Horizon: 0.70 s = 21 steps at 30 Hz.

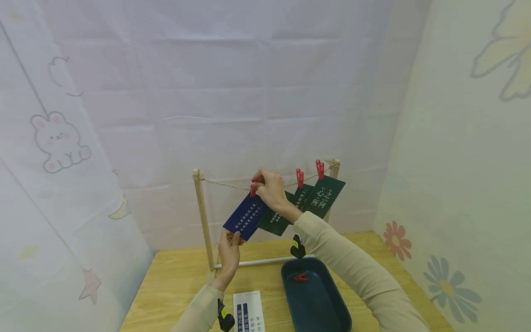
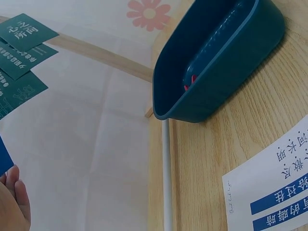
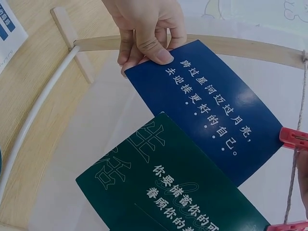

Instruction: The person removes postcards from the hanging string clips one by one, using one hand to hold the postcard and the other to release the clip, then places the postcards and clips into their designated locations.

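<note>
One white card (image 1: 249, 311) low in the frame, beside a dark tub (image 1: 313, 302). Mid-frame, blue card (image 1: 245, 216) pinched by left hand (image 1: 229, 252), red clip (image 1: 253, 190) at its top pinched by right hand (image 1: 271, 188). Further right, three green cards (image 1: 303, 194).

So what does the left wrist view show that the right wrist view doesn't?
Only left wrist: the loose red clip inside the tray, the pink wall flower.

Only right wrist: the string, part of the right hand, the red clothespin on the blue card.

Both: the left hand, blue card, green cards, white card.
</note>
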Each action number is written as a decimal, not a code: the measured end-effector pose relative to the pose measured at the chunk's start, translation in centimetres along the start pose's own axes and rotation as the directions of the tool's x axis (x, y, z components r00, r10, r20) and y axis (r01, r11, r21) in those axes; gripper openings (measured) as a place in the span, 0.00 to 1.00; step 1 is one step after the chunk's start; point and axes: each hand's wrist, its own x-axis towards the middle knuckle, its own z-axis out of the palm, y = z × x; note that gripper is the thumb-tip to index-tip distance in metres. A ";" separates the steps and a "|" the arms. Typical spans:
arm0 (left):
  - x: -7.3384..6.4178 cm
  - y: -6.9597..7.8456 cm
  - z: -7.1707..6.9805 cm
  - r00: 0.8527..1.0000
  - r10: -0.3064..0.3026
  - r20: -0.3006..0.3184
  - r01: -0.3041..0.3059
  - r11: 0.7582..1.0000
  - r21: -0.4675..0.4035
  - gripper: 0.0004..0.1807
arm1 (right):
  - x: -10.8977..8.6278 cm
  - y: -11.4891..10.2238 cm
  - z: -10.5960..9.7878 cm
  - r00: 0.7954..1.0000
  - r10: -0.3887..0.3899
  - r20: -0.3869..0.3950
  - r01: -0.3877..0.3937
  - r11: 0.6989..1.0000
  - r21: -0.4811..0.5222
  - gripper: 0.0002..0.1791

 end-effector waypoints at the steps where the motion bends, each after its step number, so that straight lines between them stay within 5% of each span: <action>1: 0.0 0.0 0.0 1.000 0.000 0.001 0.000 1.000 -0.001 0.05 | 0.0 0.0 0.0 1.000 -0.002 -0.008 0.002 1.000 0.003 0.03; 13: -0.1 -0.4 0.0 1.000 0.004 -0.001 -0.004 1.000 0.028 0.05 | -0.1 0.0 -0.1 0.998 -0.004 -0.062 0.006 1.000 0.027 0.04; 21: 0.8 -4.0 0.3 0.999 0.032 -0.032 -0.030 0.999 0.040 0.04 | 0.1 0.0 -0.3 0.994 -0.020 -0.112 0.024 0.999 0.029 0.05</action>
